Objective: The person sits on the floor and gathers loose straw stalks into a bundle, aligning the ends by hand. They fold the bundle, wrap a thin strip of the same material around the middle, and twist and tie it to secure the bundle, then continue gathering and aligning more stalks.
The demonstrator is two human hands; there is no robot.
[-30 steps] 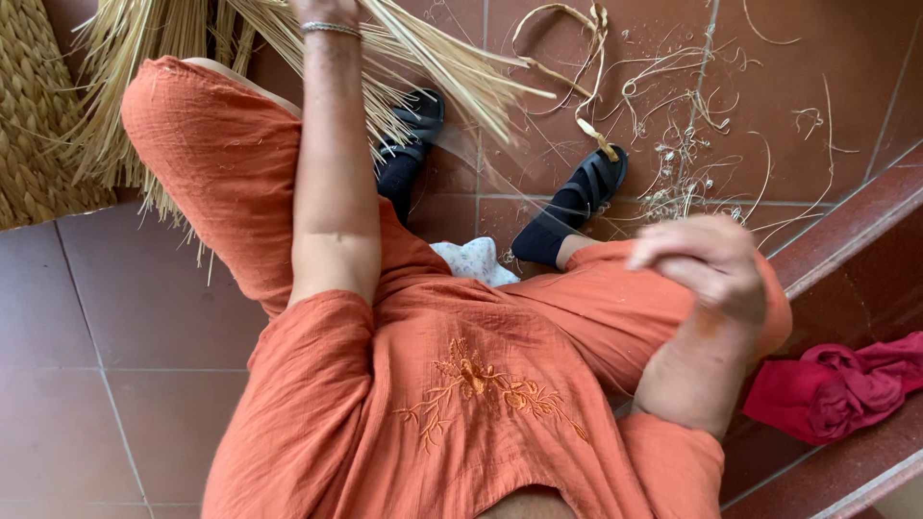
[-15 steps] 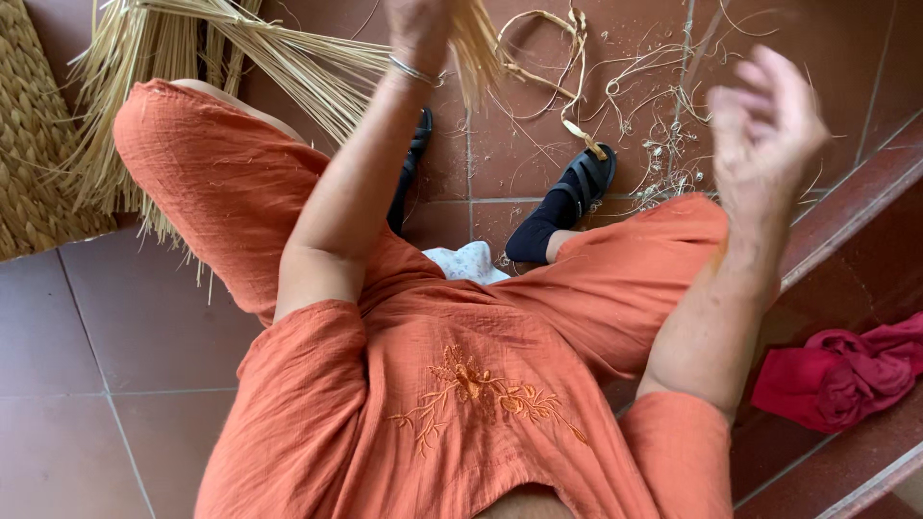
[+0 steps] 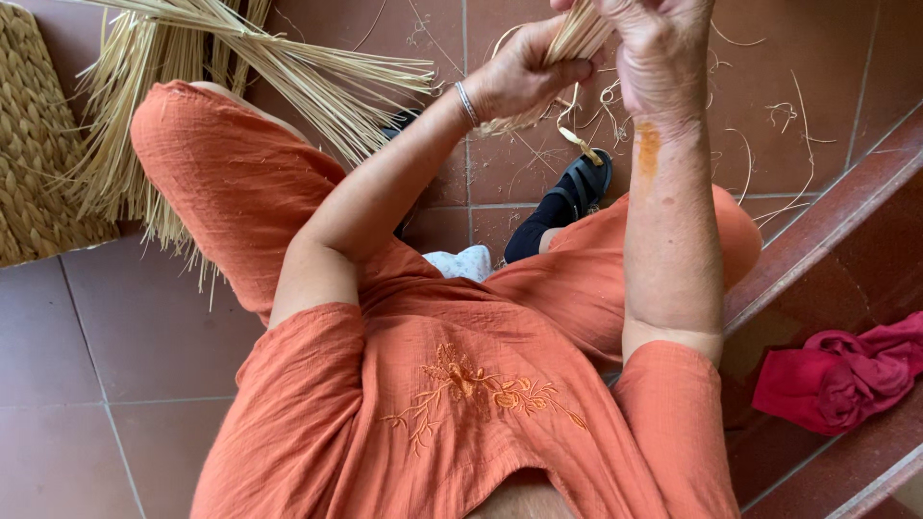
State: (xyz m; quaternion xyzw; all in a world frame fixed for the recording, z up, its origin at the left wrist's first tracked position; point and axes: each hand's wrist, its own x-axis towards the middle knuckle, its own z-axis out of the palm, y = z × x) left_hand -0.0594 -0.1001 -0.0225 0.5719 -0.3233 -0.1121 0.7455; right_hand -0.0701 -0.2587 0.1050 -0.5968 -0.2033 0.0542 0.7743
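Note:
I sit in orange clothes, looking down at my lap. My left hand, with a metal bangle at the wrist, grips a bundle of pale dry straw stalks that fans out to the left over my knee. My right hand is raised beside it and closed on the same bundle's upper end near the top edge. Both hands meet above my feet in black sandals.
A woven straw mat lies at far left with more loose straw beside it. Straw scraps litter the red tile floor. A crumpled red cloth rests on a step at right.
My right hand has risen from my knee and joined the left on the straw bundle. My left hand has shifted right, bringing the bundle with it.

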